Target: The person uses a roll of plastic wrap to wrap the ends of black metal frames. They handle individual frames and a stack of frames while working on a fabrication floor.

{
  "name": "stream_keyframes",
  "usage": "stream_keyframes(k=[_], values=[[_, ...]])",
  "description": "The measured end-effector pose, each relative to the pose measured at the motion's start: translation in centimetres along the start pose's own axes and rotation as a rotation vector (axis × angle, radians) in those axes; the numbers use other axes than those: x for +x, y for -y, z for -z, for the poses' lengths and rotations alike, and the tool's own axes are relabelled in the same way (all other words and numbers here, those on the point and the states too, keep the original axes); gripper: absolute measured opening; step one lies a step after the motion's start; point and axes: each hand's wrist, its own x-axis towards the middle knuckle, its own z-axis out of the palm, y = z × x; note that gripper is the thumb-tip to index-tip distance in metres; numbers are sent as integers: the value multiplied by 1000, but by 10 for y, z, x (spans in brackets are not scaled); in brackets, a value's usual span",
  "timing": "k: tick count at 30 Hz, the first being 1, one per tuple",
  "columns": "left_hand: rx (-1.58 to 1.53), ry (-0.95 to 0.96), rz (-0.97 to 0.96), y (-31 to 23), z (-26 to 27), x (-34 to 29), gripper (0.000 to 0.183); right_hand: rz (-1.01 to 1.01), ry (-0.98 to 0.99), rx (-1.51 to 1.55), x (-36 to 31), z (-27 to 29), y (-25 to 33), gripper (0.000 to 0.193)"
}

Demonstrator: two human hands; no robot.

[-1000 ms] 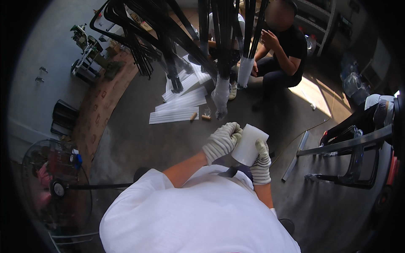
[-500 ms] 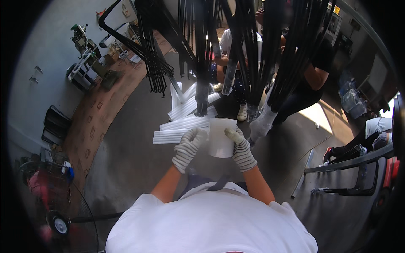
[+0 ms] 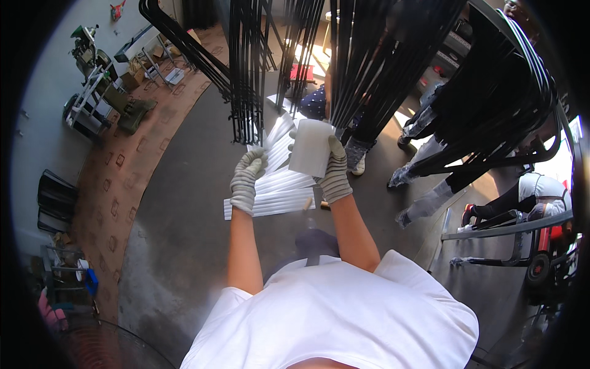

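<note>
My right hand (image 3: 335, 172), in a striped knit glove, grips a roll of translucent plastic film (image 3: 311, 149) from its right side. The roll is held upright with a slight tilt, above the floor. To the left, apart from the roll, my gloved left hand (image 3: 248, 175) is closed with its fingertips pinched together; what they hold, if anything, cannot be made out. Just above that hand hang the lower ends of a bundle of thin black metal rods (image 3: 247, 114). More black rods (image 3: 375, 80) stand beyond the roll, with clear film around some of their ends.
White ribbed foam strips (image 3: 270, 195) lie on the grey floor beneath my hands. Film-wrapped black frame legs (image 3: 430, 203) reach down at the right. Partly hidden people are behind the rods and at the right. A green machine (image 3: 117, 98) stands at the far left.
My left hand has moved away from the roll to the left and up toward the rod ends. My right hand has raised the roll. The whole view has shifted.
</note>
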Motion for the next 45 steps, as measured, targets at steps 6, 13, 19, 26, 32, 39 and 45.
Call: stream_keyframes(k=[6, 13, 19, 26, 32, 39, 45], values=[[-76, 106, -138, 42, 37, 116, 40, 28, 49, 172, 83, 22, -31, 79], [166, 181, -136, 31, 60, 221, 57, 49, -17, 127, 141, 34, -41, 60], [492, 148, -337, 27, 68, 291, 51, 154, -297, -22, 176, 86, -65, 50], [311, 302, -328, 21, 56, 299, 65, 190, -326, 2, 142, 19, -70, 46], [441, 190, -495, -9, 58, 295, 63, 287, -342, -13, 152, -10, -88, 43], [470, 156, -371, -67, 37, 267, 62, 395, -319, 7, 162, -27, -92, 45], [386, 152, -409, -56, 37, 284, 62, 484, -243, 44, 177, -47, -93, 49]])
